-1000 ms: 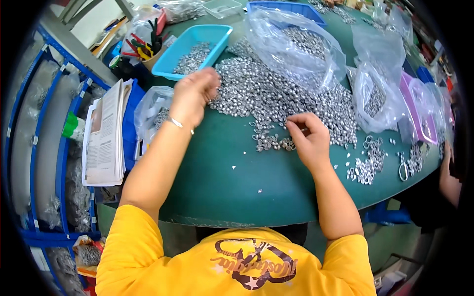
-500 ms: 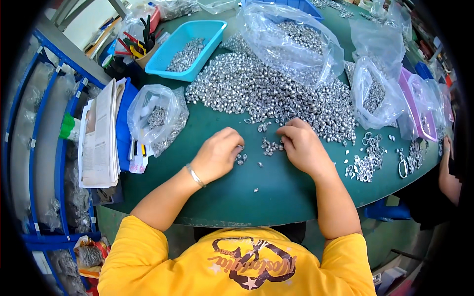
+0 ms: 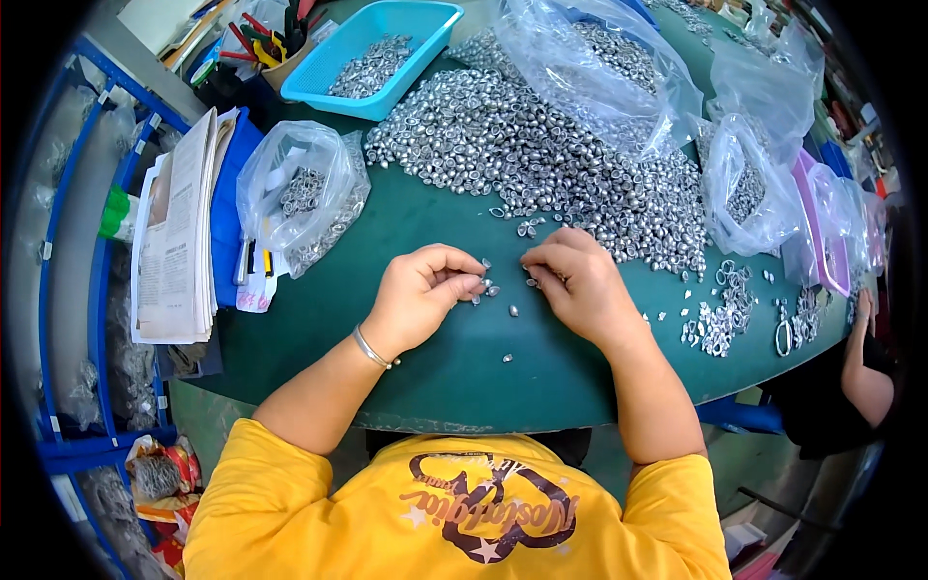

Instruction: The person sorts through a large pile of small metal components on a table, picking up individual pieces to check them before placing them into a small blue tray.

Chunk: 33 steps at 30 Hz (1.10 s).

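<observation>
My left hand (image 3: 418, 295) is closed in a pinch on a small silver metal piece, with a few like pieces (image 3: 491, 289) at its fingertips. Opposite it, my right hand (image 3: 580, 286) curls thumb and fingers together around a small silver metal piece (image 3: 532, 282), mostly hidden by the fingers. Between the hands and nearer to me, a single loose piece (image 3: 513, 310) lies on the green table (image 3: 454, 387). Another piece (image 3: 507, 359) is closer still. Just beyond the right hand spreads a large pile of rounded silver pieces (image 3: 522, 145).
A turquoise basket (image 3: 440, 43) and a clear bag (image 3: 290, 184) of pieces stand at left, by stacked newspapers (image 3: 179, 232). More clear bags (image 3: 599, 77) sit behind and right. Flat scraps (image 3: 720, 319) lie right, near another person's arm (image 3: 860, 367).
The cluster of pieces by my right fingers is no longer seen on the table there. My left fingers have moved slightly right and now pinch a piece. The whole view has shifted a little.
</observation>
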Available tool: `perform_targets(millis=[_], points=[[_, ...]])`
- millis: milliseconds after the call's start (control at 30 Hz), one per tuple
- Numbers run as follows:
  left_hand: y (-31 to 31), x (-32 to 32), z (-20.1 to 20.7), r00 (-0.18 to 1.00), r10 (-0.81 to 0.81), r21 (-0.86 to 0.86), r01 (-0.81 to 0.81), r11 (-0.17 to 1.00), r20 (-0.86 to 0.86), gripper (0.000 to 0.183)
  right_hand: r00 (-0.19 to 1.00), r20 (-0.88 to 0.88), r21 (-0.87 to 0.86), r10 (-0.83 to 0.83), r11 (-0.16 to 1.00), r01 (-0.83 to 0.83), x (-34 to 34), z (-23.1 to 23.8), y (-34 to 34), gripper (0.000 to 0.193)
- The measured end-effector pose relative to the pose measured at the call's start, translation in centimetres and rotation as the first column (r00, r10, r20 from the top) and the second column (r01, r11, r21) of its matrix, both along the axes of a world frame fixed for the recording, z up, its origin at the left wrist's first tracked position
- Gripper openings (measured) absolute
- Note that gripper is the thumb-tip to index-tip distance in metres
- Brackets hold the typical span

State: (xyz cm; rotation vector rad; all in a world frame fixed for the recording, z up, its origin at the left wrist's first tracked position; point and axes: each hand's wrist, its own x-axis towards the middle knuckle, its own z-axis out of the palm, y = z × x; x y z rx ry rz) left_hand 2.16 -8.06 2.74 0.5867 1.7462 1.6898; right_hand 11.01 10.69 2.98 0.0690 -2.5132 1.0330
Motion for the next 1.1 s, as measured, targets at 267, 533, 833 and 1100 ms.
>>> perform_targets(millis=[267,533,833,1100], points=[[-0.7,-0.8,0.3,0.860,-0.046,0.161,-0.042,0.986,0.509,0.015,0.996,0.076,0.253,-0.045,0.967,0.025,-0.1,0.0,-1.0,0.009],[-1.0,-0.8,0.4,0.790,-0.123,0.251,-0.041,0.967,0.601,0.013,1.000,-0.009,0.152,-0.022,0.988,0.023,-0.1,-0.1,-1.4,0.014],[-1.4,-1.5,0.1,0.770,-0.062,0.327,-0.196,0.925,0.635,0.016,0.992,-0.113,0.174,-0.055,0.982,0.074,-0.5,0.2,-2.0,0.021],[-1.3,-1.7,0.0,0.770,0.020,0.301,-0.273,0.914,0.637,0.008,0.999,-0.044,0.346,0.012,0.938,0.004,-2.1,-0.8,-3.2,0.016]])
